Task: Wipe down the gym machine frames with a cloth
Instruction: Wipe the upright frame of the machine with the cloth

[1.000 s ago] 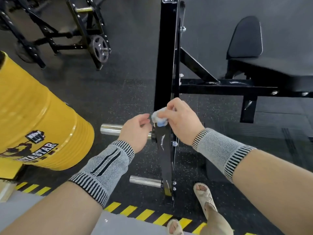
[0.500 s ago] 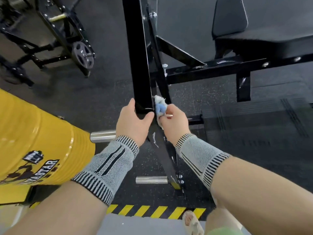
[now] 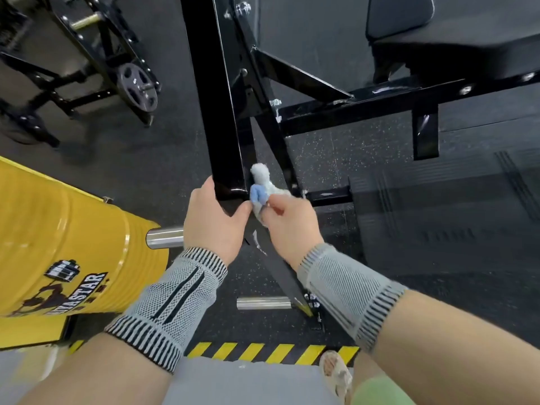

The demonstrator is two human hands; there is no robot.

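A glossy black upright post (image 3: 216, 106) of the gym machine frame runs down the middle of the view. My left hand (image 3: 214, 220) grips the post's near end, thumb on its right edge and fingers round its left side. My right hand (image 3: 287, 226) holds a crumpled white and blue cloth (image 3: 260, 188) and presses it against the right side of the post, just beside my left thumb. Both wrists wear grey knitted sleeves.
A large yellow drum (image 3: 58, 247) lies at the left. Two chrome pegs (image 3: 263, 303) stick out low on the frame. A black padded seat (image 3: 455, 39) and crossbar (image 3: 380, 103) stand at the right, another black rack (image 3: 96, 59) with a small weight plate (image 3: 137, 86) at the back left. Yellow-black hazard tape (image 3: 271, 352) edges the floor.
My left hand moved from beside the cloth up onto the post's end and took hold of it. My right hand with the cloth slid to the post's right side. The view came closer.
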